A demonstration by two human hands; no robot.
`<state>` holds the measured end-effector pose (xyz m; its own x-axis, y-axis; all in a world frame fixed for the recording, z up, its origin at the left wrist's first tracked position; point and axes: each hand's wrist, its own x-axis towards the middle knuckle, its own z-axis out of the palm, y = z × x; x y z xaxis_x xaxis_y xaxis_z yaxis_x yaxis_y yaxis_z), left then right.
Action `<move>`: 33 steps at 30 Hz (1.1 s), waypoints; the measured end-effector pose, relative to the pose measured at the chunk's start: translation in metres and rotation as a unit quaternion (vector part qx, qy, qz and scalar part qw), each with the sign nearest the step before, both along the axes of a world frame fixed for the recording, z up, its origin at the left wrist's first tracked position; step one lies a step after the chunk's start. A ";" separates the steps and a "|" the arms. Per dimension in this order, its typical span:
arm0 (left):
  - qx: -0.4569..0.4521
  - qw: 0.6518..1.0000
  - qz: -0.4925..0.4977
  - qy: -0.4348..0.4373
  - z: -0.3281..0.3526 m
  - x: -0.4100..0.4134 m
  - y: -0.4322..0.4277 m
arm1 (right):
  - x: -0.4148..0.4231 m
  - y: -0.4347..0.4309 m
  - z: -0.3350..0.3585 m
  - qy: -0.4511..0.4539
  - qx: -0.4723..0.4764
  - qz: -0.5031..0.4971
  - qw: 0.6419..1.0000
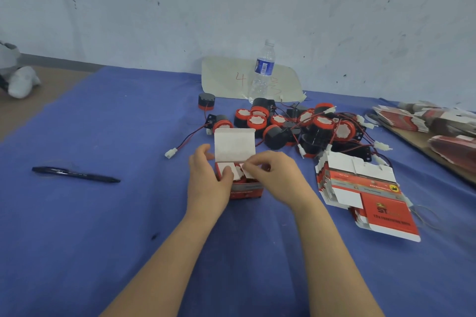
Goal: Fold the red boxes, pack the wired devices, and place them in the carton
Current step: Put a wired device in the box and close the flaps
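Both bare forearms angled in from below, converging; left hand [208, 175] curled round the box [246, 191], thumb on top; right hand [275, 175] pinched its top, fingers bent.

Single view only, taken from head height, wide-angle. Aimed forward and down over blue table [77, 239] toward wall [180, 8]. Framed close at centre: left hand [208, 179], right hand [279, 177].

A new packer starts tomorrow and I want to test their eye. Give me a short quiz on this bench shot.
1. True or false: the box has its lid shut.
2. What lies left of the box? A pen; B scissors; C tape.
3. Left hand or right hand: which pinches the box's right side flap?
Key: 1 false; 2 A; 3 right.
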<state>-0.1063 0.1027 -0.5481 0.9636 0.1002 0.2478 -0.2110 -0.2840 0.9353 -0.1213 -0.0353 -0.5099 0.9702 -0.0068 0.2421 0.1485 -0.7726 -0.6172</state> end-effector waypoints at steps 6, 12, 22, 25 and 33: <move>-0.045 0.997 -0.060 0.026 0.002 0.003 0.007 | 0.004 -0.008 -0.006 0.102 0.114 -0.044 0.987; 0.009 0.995 -0.100 -0.001 0.001 0.006 0.015 | 0.001 -0.007 -0.007 0.035 0.081 0.068 0.994; -0.052 0.984 -0.166 0.045 0.002 0.006 0.026 | -0.005 -0.024 -0.007 0.187 0.152 0.152 0.958; -0.025 0.978 -0.207 0.011 0.001 0.004 0.029 | -0.003 -0.024 -0.010 0.134 0.181 0.137 0.965; 0.010 0.981 -0.186 -0.056 0.003 0.005 0.026 | -0.001 -0.019 -0.012 0.080 0.191 0.108 0.972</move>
